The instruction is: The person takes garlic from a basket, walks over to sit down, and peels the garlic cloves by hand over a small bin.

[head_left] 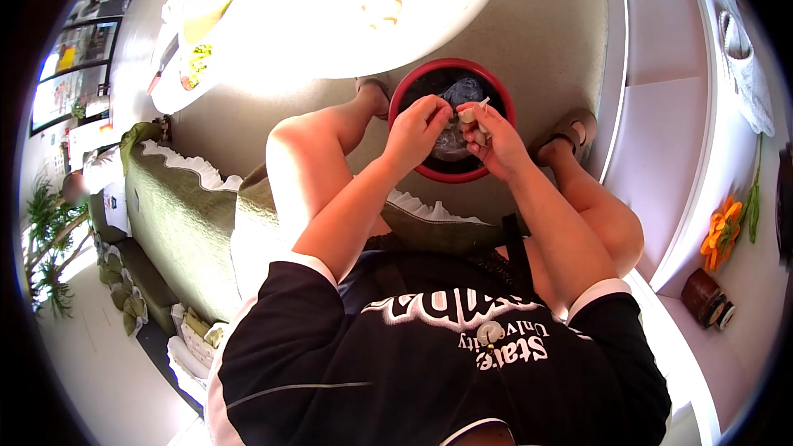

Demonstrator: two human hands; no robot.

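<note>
My right hand (496, 144) is closed around whitish garlic (468, 116), with a pale stem tip sticking up between thumb and finger. More pale pieces show against its curled fingers. Just to the left, my left hand (420, 134) is closed in a pinch close to the garlic; what its fingertips hold is too small to make out. Both hands are over a red bin (504, 91) with a dark inside. Crumpled dark plastic (464, 91) and clear plastic (450, 145) lie in the bin.
A white round table (446, 41), strongly overexposed, stands beyond the bin. On its left are a knife (163, 62) and green chopped pieces (198, 64). A green-covered sofa (186, 198) is at left, pale cabinets (669, 124) at right. My legs flank the bin.
</note>
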